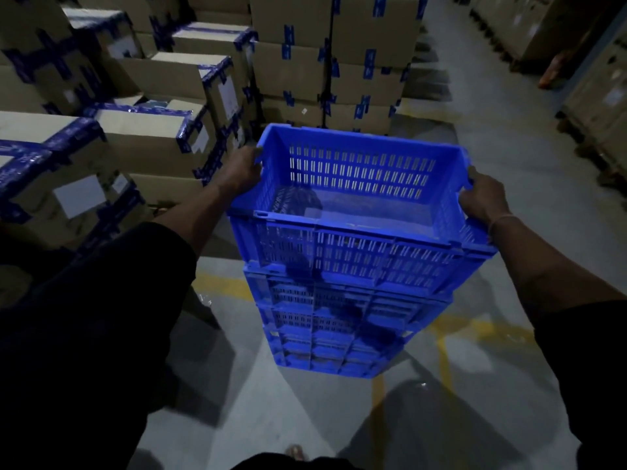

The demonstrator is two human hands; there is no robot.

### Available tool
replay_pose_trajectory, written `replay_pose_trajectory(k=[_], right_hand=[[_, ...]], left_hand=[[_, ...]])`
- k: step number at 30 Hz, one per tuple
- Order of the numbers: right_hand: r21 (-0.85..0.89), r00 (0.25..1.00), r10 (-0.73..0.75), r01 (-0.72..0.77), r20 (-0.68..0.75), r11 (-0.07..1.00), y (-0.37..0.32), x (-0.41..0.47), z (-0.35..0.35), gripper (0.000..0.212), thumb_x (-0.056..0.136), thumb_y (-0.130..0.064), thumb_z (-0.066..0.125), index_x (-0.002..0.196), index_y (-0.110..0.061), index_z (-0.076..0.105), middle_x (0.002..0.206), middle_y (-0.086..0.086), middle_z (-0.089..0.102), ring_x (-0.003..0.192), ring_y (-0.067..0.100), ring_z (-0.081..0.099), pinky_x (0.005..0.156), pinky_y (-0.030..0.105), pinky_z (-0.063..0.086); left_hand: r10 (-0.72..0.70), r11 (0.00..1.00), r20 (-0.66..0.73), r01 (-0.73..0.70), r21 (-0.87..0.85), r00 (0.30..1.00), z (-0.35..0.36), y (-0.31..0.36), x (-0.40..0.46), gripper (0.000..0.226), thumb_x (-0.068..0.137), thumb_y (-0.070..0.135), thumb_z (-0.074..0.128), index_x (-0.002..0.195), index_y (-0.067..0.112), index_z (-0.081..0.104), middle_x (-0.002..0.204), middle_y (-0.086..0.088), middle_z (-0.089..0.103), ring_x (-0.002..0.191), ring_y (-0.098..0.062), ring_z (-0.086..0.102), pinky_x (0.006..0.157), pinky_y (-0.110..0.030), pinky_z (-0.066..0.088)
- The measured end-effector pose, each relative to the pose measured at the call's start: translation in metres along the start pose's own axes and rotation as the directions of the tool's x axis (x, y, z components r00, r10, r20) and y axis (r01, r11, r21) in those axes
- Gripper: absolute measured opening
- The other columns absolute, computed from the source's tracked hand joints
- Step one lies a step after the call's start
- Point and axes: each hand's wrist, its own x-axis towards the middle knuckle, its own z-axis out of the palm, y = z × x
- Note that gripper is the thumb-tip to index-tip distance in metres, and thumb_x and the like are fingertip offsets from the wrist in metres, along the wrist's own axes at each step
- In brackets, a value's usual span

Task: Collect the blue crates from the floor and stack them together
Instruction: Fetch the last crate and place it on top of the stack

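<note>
The top blue crate (pixel 356 198) is sitting open side up on the stack of blue crates (pixel 342 320), its slotted walls and mesh-like floor showing and nothing lying inside it. It is resting slightly askew, its rim overhanging the crate beneath. The left hand (pixel 242 169) is gripping its left rim and the right hand (pixel 481 198) is gripping its right rim. The stack below, several crates high, is standing upright on the grey floor (pixel 271 401), straddling a yellow painted line (pixel 444 354).
</note>
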Motion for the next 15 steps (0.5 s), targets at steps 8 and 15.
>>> replay_pose_trajectory(k=[8, 15], right_hand=[[0.002, 0.995, -0.057, 0.057, 0.081, 0.998, 0.013, -0.016, -0.007, 0.069, 0.095, -0.011, 0.058, 0.158, -0.011, 0.029, 0.145, 0.033, 0.047, 0.123, 0.053, 0.051, 0.095, 0.047, 0.044], [-0.140, 0.977, -0.035, 0.066, 0.213, 0.988, 0.013, -0.009, -0.003, 0.099, 0.096, -0.037, 0.066, 0.162, -0.013, -0.004, 0.168, 0.021, 0.005, 0.145, 0.047, 0.031, 0.113, 0.049, 0.034]], left_hand=[[0.027, 0.997, 0.062, -0.031, 0.065, 0.998, 0.008, -0.005, -0.026, 0.049, 0.101, 0.017, 0.049, 0.150, 0.015, 0.041, 0.136, -0.019, 0.056, 0.112, -0.040, 0.063, 0.089, -0.051, 0.056], [0.019, 0.955, 0.138, -0.059, 0.290, 0.990, 0.018, -0.007, -0.021, 0.078, 0.104, 0.043, 0.047, 0.163, 0.013, 0.005, 0.169, -0.021, 0.004, 0.146, -0.048, 0.030, 0.109, -0.060, 0.039]])
